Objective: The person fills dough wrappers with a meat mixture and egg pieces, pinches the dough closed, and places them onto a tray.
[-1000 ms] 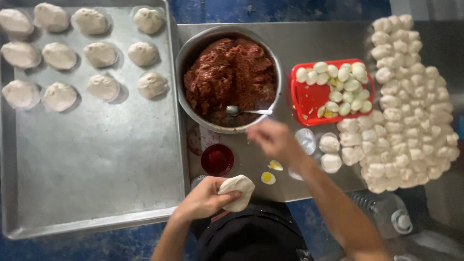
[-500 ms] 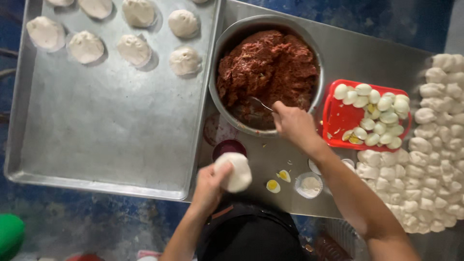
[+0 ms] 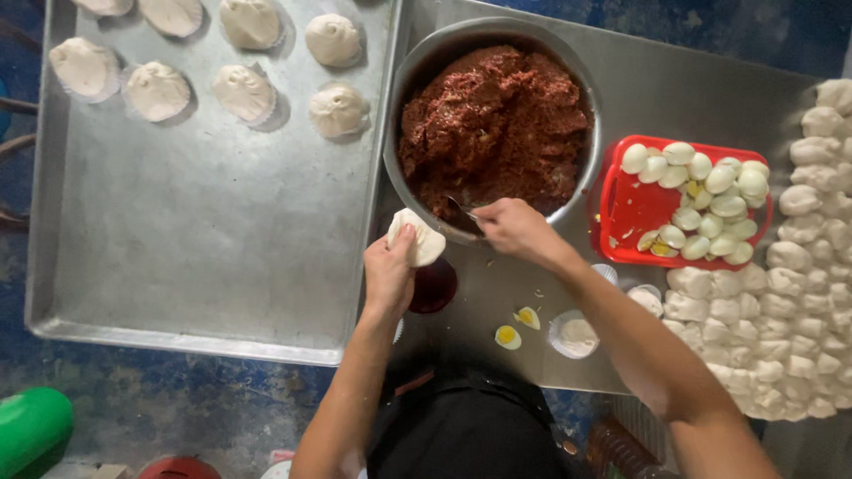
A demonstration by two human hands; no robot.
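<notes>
My left hand (image 3: 388, 268) cups a flat round of white dough (image 3: 419, 237) right at the near rim of a big metal bowl (image 3: 404, 84). The bowl holds dark red minced filling (image 3: 497, 115). My right hand (image 3: 517, 229) grips a metal spoon (image 3: 463, 210) whose tip digs into the filling at the bowl's near edge. The two hands are close, about a hand's width apart. A small dark red cup (image 3: 432, 286) sits just under my left wrist.
A large metal tray (image 3: 195, 257) at left carries several filled buns (image 3: 244, 93) along its far side. A red tray (image 3: 630, 217) of boiled egg pieces lies right of the bowl. Many dough lumps (image 3: 781, 302) cover the right; two egg halves (image 3: 517, 325) and paper cups (image 3: 574, 335) lie nearby.
My left hand has lifted the dough round up to the bowl's rim. My right hand stays on the spoon in the filling. The view has shifted closer.
</notes>
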